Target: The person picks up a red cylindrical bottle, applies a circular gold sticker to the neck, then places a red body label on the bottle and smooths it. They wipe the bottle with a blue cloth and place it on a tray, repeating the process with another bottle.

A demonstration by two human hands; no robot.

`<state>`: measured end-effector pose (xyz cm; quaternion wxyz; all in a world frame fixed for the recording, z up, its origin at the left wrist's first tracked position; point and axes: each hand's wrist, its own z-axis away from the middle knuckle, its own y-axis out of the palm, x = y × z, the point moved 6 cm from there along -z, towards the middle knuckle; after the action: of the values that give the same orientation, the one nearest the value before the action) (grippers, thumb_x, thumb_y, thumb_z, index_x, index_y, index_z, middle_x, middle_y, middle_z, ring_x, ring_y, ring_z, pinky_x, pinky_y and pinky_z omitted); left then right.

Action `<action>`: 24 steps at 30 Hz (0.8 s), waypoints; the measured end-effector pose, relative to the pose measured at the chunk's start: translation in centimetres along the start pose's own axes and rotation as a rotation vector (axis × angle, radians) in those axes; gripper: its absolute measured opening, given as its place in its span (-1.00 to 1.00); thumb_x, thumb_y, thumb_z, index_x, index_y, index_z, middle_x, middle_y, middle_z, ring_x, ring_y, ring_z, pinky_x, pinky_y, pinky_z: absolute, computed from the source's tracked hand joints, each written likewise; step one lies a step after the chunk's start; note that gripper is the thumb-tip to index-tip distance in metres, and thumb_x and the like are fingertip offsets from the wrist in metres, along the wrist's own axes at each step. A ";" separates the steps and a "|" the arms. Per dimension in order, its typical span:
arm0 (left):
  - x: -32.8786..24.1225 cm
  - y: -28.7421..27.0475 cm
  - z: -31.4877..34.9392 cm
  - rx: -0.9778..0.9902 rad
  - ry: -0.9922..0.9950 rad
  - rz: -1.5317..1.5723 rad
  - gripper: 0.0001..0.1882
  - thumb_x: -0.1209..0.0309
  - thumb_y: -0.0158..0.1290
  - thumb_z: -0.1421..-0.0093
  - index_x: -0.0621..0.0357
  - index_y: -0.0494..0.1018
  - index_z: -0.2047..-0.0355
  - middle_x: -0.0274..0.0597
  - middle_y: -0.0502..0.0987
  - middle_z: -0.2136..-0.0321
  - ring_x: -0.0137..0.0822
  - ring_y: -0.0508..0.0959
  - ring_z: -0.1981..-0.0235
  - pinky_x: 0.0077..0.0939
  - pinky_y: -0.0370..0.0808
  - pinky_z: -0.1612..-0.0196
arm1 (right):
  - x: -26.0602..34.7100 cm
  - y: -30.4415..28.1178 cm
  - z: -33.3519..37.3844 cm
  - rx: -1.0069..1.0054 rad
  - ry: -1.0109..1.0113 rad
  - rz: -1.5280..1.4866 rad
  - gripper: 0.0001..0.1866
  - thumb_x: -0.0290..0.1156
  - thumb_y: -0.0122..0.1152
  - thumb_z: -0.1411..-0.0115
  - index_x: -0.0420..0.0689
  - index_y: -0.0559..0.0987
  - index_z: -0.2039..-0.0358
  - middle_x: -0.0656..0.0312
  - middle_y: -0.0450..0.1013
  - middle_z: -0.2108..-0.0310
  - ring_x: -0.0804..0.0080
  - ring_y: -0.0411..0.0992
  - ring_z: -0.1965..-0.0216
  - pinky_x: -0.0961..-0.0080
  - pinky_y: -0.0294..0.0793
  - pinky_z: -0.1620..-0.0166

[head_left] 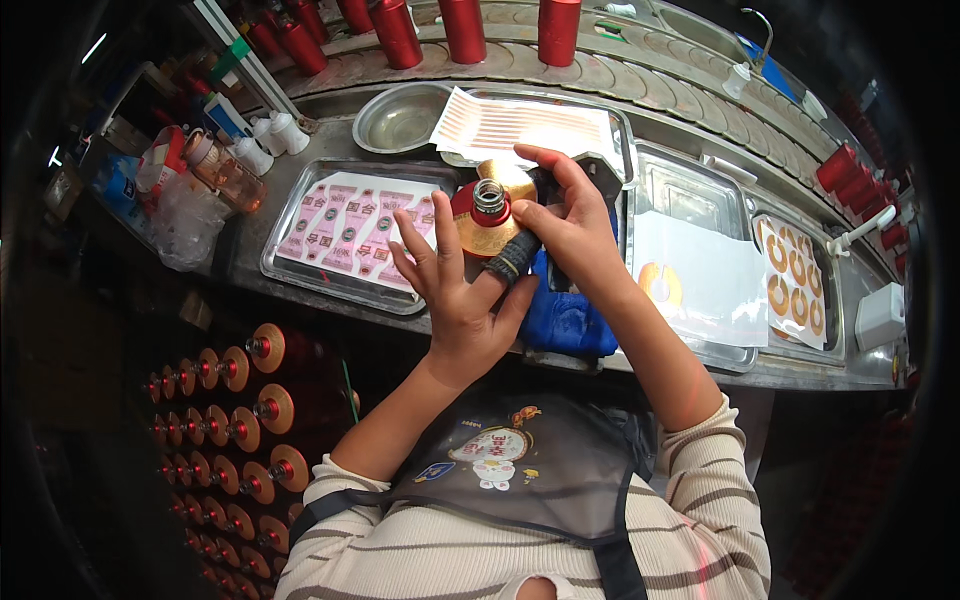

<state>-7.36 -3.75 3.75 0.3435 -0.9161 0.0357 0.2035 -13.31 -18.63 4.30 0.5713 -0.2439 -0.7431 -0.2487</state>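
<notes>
A red bottle (470, 207) with a gold shoulder (484, 238) and a clear threaded neck (489, 197) stands at the bench's front edge, between my hands. My left hand (465, 305) is open beside it, fingers spread. A dark wrap (514, 257) covers its index finger, which lies against the gold shoulder. My right hand (575, 225) reaches round the other side, its thumb at the base of the neck and its index finger stretched out above. Behind the neck shows a gold piece (510, 177); whether it is loose or stuck on I cannot tell.
Left of the bottle, a metal tray (275, 265) holds pink labels. Behind are a steel bowl (385, 120) and a striped sheet (540, 125). Ring stickers (797, 280) lie at right. A blue support (570, 320) sits below the bottle. Several gold-shouldered bottles (275, 408) stand lower left; red bottles (465, 30) line a conveyor.
</notes>
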 end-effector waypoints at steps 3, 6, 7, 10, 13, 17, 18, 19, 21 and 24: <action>1.0 -1.4 0.1 -0.055 -0.037 0.174 -0.58 0.27 0.35 -0.07 0.31 0.63 0.12 0.40 0.00 -0.42 0.32 -0.10 -0.47 0.31 -0.31 -0.40 | 0.3 0.0 0.1 -0.010 -0.033 0.018 -0.41 -0.60 0.25 -0.13 -0.18 0.42 -0.22 0.20 0.46 0.02 0.74 0.46 0.38 0.73 0.45 0.32; 2.7 -1.8 -1.4 -0.174 -0.138 0.196 -0.26 0.27 0.47 0.06 0.32 0.45 -0.10 0.25 0.32 -0.27 0.13 0.36 -0.26 -0.01 0.21 -0.32 | 0.1 0.1 -0.1 -0.031 -0.034 -0.033 -0.40 -0.62 0.22 -0.12 -0.20 0.42 -0.22 0.20 0.47 0.04 0.75 0.46 0.40 0.74 0.44 0.34; 3.3 -0.9 -2.0 -0.078 -0.256 0.316 -0.23 0.26 0.49 0.10 0.31 0.43 -0.09 0.20 0.37 -0.20 0.06 0.41 -0.21 -0.08 0.29 -0.27 | 0.2 0.2 -0.2 -0.038 -0.030 -0.046 -0.40 -0.63 0.22 -0.12 -0.21 0.42 -0.22 0.20 0.47 0.06 0.75 0.46 0.40 0.74 0.44 0.34; 3.9 1.7 -2.7 0.051 -0.397 0.554 -0.11 0.26 0.57 0.21 0.26 0.35 -0.09 -0.07 0.54 0.07 -0.24 0.59 0.03 -0.37 0.51 -0.04 | 0.3 0.0 -0.3 -0.032 0.023 -0.017 -0.39 -0.66 0.23 -0.12 -0.23 0.41 -0.23 0.18 0.47 -0.01 0.68 0.50 0.24 0.75 0.49 0.19; 5.0 1.8 -3.4 0.147 -0.311 0.704 -0.12 0.32 0.55 0.19 0.23 0.35 -0.12 -0.12 0.54 0.01 -0.27 0.56 -0.03 -0.35 0.49 -0.11 | 0.0 -0.4 -0.7 -0.049 0.054 -0.005 -0.37 -0.68 0.25 -0.12 -0.25 0.40 -0.25 0.18 0.48 -0.01 0.69 0.51 0.21 0.77 0.52 0.15; 6.0 2.0 -3.9 0.462 -0.451 1.312 -0.01 0.40 0.55 0.24 0.13 0.29 -0.23 -0.18 0.44 -0.14 -0.27 0.45 -0.18 -0.31 0.38 -0.26 | 0.0 -0.3 -0.4 -0.023 0.068 -0.016 -0.34 -0.66 0.30 -0.11 -0.24 0.39 -0.26 0.27 0.51 0.08 0.81 0.46 0.34 0.84 0.46 0.26; 6.1 1.6 -3.5 0.390 -0.429 1.144 0.00 0.40 0.55 0.24 0.13 0.29 -0.23 -0.18 0.43 -0.14 -0.26 0.45 -0.18 -0.31 0.37 -0.26 | 0.0 -0.1 0.0 -0.013 0.068 -0.019 -0.33 -0.66 0.31 -0.11 -0.24 0.38 -0.27 0.28 0.52 0.10 0.82 0.45 0.35 0.85 0.44 0.27; 5.7 1.2 -2.7 0.328 -0.404 0.980 0.01 0.40 0.55 0.25 0.14 0.29 -0.23 -0.17 0.42 -0.15 -0.26 0.44 -0.19 -0.31 0.36 -0.27 | 0.0 0.0 0.3 -0.012 0.069 -0.021 -0.32 -0.66 0.32 -0.11 -0.24 0.38 -0.27 0.30 0.52 0.11 0.84 0.44 0.37 0.86 0.43 0.28; 5.6 1.1 -2.4 0.276 -0.364 0.733 0.03 0.40 0.55 0.27 0.14 0.28 -0.24 -0.18 0.42 -0.14 -0.25 0.43 -0.19 -0.32 0.36 -0.27 | 0.3 0.0 0.2 -0.013 0.055 -0.019 -0.30 -0.66 0.33 -0.11 -0.24 0.35 -0.29 0.33 0.52 0.15 0.87 0.40 0.41 0.86 0.39 0.32; 6.4 1.9 -2.7 0.414 -0.436 0.845 0.04 0.40 0.56 0.29 0.13 0.28 -0.24 -0.18 0.43 -0.12 -0.25 0.42 -0.20 -0.32 0.36 -0.26 | 0.1 -0.2 0.0 -0.044 0.027 -0.117 -0.28 -0.67 0.33 -0.10 -0.24 0.34 -0.30 0.35 0.50 0.19 0.87 0.36 0.46 0.85 0.37 0.37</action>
<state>-0.99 -6.49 1.87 0.4048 -0.6711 0.3697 0.4991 -13.46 -18.82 4.39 0.5600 -0.2093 -0.7428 -0.3014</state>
